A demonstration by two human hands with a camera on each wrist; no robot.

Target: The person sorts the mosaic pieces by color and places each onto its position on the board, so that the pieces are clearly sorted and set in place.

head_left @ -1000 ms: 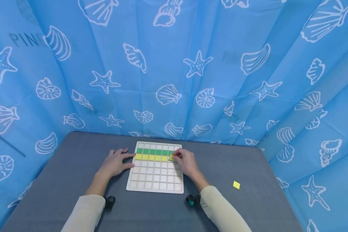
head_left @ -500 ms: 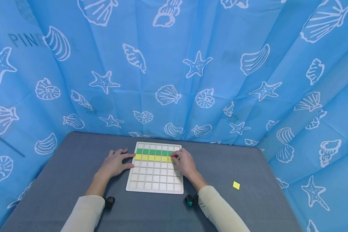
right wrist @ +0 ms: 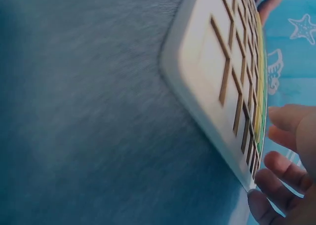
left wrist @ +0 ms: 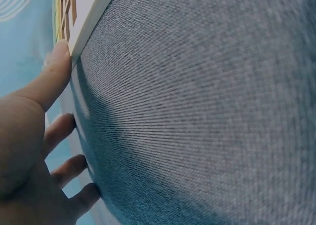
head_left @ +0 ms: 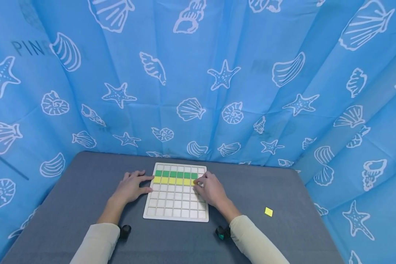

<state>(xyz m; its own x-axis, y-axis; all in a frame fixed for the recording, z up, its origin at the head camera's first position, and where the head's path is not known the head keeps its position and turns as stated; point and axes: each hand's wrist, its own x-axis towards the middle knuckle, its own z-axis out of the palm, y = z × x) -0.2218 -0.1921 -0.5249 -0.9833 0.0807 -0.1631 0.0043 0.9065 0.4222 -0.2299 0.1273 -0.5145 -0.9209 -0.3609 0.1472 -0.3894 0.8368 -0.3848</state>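
A white grid board (head_left: 176, 213) lies on the table, with a row of green tiles (head_left: 173, 174) and, just below it, a row of yellow tiles (head_left: 172, 181). My left hand (head_left: 128, 189) rests at the board's left edge, index finger and thumb spread apart and touching it. In the left wrist view the thumb (left wrist: 52, 77) meets the board's rim. My right hand (head_left: 213, 190) is over the board's right side, a fingertip on the rightmost yellow tile (head_left: 193, 182), which sits in its cell. Its fingers (right wrist: 281, 168) look loosely bent and partly hide the right columns.
One loose yellow tile (head_left: 268, 211) lies on the grey table (head_left: 244, 238) to the right of the board. A blue curtain (head_left: 198, 73) with shell prints hangs behind the table and along its sides.
The right hand has lowered the yellow tile into the row's right end; its pinch has loosened and the thumb has moved away from the index finger. The left hand stays in place.
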